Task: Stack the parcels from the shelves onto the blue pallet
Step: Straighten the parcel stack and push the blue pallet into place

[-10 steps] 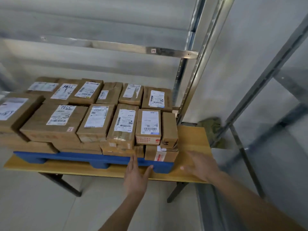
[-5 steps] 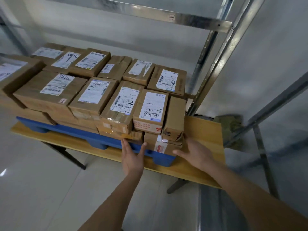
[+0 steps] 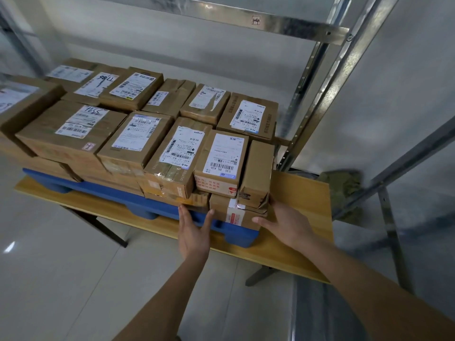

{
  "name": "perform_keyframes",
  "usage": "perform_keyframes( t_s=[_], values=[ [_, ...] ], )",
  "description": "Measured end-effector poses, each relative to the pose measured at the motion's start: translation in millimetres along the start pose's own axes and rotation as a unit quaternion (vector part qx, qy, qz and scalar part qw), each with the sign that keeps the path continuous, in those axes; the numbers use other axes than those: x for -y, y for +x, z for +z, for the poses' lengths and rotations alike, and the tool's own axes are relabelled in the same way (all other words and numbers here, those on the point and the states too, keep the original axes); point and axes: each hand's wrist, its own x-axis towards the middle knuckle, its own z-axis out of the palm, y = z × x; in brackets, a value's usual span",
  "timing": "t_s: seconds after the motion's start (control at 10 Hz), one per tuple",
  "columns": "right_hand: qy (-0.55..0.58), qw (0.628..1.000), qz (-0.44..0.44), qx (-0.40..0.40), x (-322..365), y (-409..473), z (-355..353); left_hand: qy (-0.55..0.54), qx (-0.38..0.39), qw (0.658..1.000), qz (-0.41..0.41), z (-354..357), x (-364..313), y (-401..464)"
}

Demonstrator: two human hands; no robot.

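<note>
Lying in taped brown rows and layers, parcels (image 3: 138, 143) covering the blue pallet (image 3: 118, 193) on the wooden table (image 3: 295, 249). Reaching toward 12 o'clock, left hand (image 3: 193, 232), grip spread, fingertips meeting the pallet edge under the stack. At 3 o'clock of it, right hand (image 3: 285, 223), grip spread, seemingly touching the lowest corner parcel (image 3: 236, 214). Standing behind, metal shelving (image 3: 317, 94).

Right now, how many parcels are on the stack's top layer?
12 parcels. Six are in the back row, six in the front row. More may be hidden past the left edge.
</note>
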Motion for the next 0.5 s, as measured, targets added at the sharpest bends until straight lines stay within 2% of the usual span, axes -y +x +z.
perform_keyframes(
  t_s=[0.3,0.5],
  values=[
    [0.006,1.0,0.007,0.0,1,-2,1,0.006,0.014,1.0,-0.002,-5,0,-2],
    [0.008,1.0,0.02,-0.014,5,-8,0,0.062,0.035,0.997,0.021,-20,4,-17]
  ],
)
